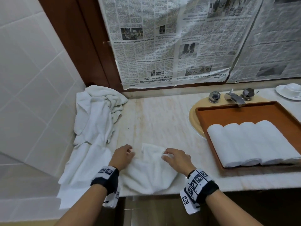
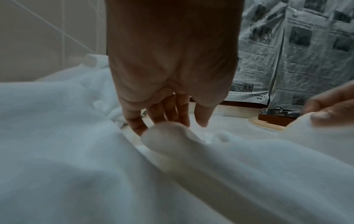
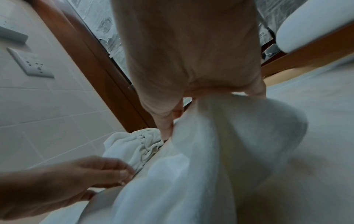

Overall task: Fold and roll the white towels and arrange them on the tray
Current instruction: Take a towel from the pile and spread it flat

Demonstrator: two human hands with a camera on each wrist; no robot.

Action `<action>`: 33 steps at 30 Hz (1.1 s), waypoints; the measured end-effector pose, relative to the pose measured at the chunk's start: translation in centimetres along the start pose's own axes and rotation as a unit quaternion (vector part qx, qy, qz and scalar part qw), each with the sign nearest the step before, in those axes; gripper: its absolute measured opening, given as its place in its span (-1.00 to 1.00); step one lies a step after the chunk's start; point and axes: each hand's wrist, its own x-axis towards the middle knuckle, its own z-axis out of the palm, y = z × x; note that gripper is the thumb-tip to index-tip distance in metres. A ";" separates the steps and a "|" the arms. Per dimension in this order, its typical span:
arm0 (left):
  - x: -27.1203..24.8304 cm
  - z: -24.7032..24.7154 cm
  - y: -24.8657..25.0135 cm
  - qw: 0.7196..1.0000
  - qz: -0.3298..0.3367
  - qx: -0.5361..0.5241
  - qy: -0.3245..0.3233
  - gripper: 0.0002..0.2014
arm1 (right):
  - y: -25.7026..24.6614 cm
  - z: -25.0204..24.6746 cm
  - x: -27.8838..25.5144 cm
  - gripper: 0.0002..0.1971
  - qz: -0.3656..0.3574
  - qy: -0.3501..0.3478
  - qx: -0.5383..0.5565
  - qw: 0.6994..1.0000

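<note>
At the near edge of the marble surface [image 1: 162, 121], around 6 o'clock in the head view, a white towel [image 1: 149, 173] lies loosely bunched, with both hands at its far side. Both forearms reach forward from the bottom of the view, each wearing a black wrist strap with printed markers.

At about 7 o'clock, the left hand [image 1: 123, 156] is palm down, with its fingers [image 2: 168, 109] hanging loosely toward the towel's left corner. The left wrist view shows them pointing down just above a raised fold, and its grip looks released; whether the fingertips touch the cloth I cannot tell.

Right of it, near 5 o'clock, the right hand [image 1: 176, 158] pinches the towel's right corner. In the right wrist view the cloth gathers into a peak under the curled fingers and thumb, so this grip is grasping the towel and lifting that corner off the surface.

Toward 3 o'clock, a brown tray [image 1: 241, 115] sits across the basin, below the chrome tap [image 1: 234, 98]. Four rolled towels [image 1: 254, 142] lie side by side and touching in the tray's near half.

Toward 9 o'clock, a heap of unfolded towels [image 1: 96, 111] rests against the tiled wall, spilling over the surface's edge. Newspaper sheets [image 1: 187, 41] cover the wall at 12 o'clock.
</note>
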 end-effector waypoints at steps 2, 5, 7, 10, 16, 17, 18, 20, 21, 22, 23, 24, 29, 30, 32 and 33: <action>0.7 1.2 1.3 1.000 0.000 -0.026 0.001 -0.52 | 0.1 0.4 -0.2 -0.79 -0.001 -0.008 -0.024 1.000; 2.7 2.4 2.1 1.000 0.010 0.001 -0.019 -0.44 | 1.3 -0.2 -0.9 -0.59 0.024 -0.038 -0.042 0.998; 3.9 3.2 2.2 0.998 0.008 0.041 -0.048 -0.45 | 2.6 -1.2 -1.6 -0.51 0.036 -0.063 -0.035 0.997; 4.4 4.1 2.4 0.994 0.003 0.083 -0.070 -0.51 | 4.4 -2.4 -2.5 -0.41 0.030 -0.096 0.003 0.995; 4.2 5.1 2.8 0.998 -0.006 0.054 -0.009 -0.62 | 7.3 -3.3 -3.7 -0.33 0.066 -0.091 0.054 0.992; 4.4 5.1 3.0 0.999 0.000 0.034 0.002 -0.60 | 7.6 -3.3 -4.0 -0.32 0.068 -0.093 0.061 0.991; 4.5 5.2 3.3 1.000 0.008 0.022 0.004 -0.58 | 7.9 -3.4 -4.2 -0.31 0.068 -0.095 0.069 0.991; 4.8 5.3 3.9 0.999 0.023 0.019 -0.012 -0.54 | 8.4 -3.4 -4.7 -0.31 0.067 -0.101 0.083 0.989; 5.0 5.4 4.1 0.999 0.027 0.027 -0.023 -0.54 | 8.7 -3.3 -4.8 -0.30 0.065 -0.107 0.085 0.989; 5.1 5.6 4.3 0.998 0.029 0.039 -0.032 -0.54 | 8.9 -3.4 -4.9 -0.28 0.061 -0.111 0.089 0.988; 5.1 5.8 4.4 0.998 0.030 0.050 -0.037 -0.56 | 9.2 -3.5 -5.0 -0.28 0.060 -0.113 0.096 0.987; 5.0 5.9 4.5 0.997 0.025 0.058 -0.038 -0.58 | 9.5 -3.6 -5.0 -0.30 0.059 -0.110 0.103 0.987; 5.5 6.6 5.0 0.998 0.018 0.054 -0.012 -0.79 | 10.9 -3.3 -4.6 -0.48 0.049 -0.077 0.063 0.994; 5.5 6.6 5.1 0.999 0.012 0.050 -0.010 -0.85 | 11.1 -3.2 -4.5 -0.53 0.049 -0.065 0.058 0.995; 5.5 6.6 5.2 0.999 -0.002 0.034 -0.006 -0.90 | 11.1 -3.0 -4.4 -0.71 0.037 -0.039 0.056 0.997; 5.5 6.5 5.2 1.000 -0.008 0.013 0.000 -0.91 | 10.9 -2.9 -4.4 -0.80 0.029 -0.030 0.063 0.997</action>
